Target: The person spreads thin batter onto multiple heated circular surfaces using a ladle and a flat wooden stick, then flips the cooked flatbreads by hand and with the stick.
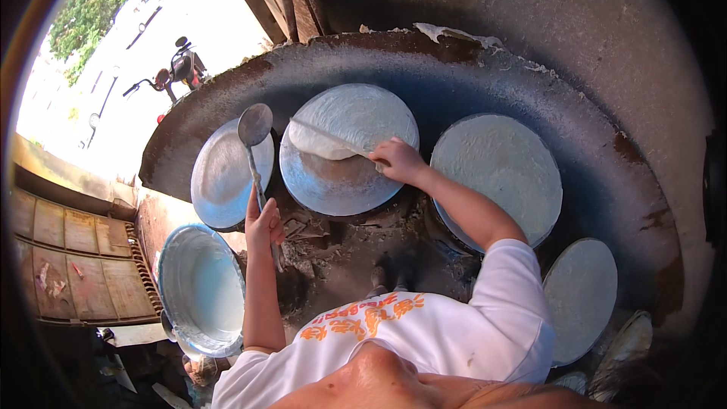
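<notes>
- L hand (pixel 264 226) clamped on ladle (pixel 255 124)
- R hand (pixel 397 160) gripping flat spreader (pixel 327 135) — across batter (pixel 363 110)
- batter on mid plate (pixel 326 191), fwd-L of R hand — hands apart

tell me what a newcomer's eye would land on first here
Likely the middle griddle, partly coated in pale batter, with the right hand holding a thin blade across it. Next, the ladle in the left hand, just left of that griddle. Then the bluish bucket of whitish liquid, lower left.
</notes>
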